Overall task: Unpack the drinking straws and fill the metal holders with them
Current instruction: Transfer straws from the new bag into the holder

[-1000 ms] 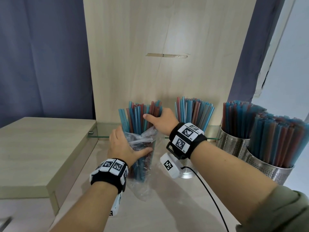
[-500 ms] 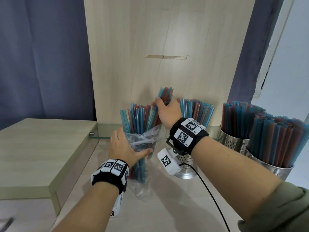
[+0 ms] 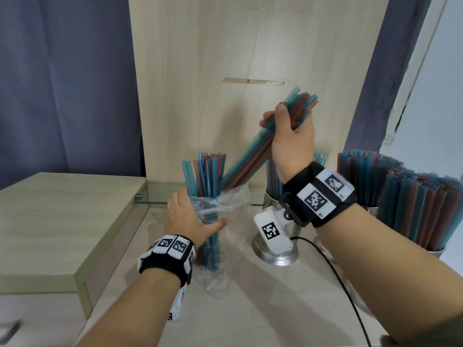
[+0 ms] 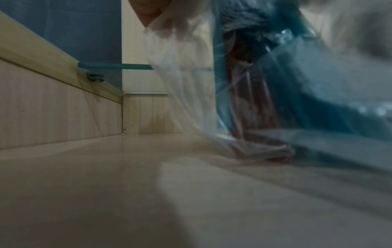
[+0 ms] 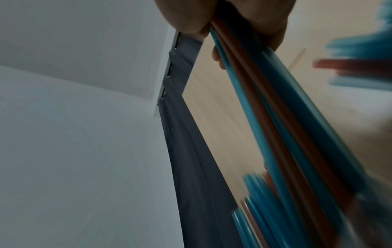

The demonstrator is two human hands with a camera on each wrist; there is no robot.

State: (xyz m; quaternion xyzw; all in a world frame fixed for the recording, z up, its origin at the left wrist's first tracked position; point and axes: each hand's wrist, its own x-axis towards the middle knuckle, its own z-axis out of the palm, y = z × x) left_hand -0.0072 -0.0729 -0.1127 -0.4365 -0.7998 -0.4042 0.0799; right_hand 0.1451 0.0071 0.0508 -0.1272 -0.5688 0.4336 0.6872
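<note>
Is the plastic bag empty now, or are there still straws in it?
Not empty. Blue and red straws stand in the plastic bag that the left hand holds, while the right hand lifts a bunch out.

Pale wood-grain countertop (image 3: 263,309), items standing on it.
1 clear plastic bag (image 3: 218,269) of straws stands upright at centre; 3 perforated metal holders (image 3: 275,251) filled with straws stand to its right; a black cable (image 3: 348,284) trails across.

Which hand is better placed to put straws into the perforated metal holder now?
The right hand: it already grips a bundle of blue and red straws above the holder. The left hand holds the clear plastic bag.
</note>
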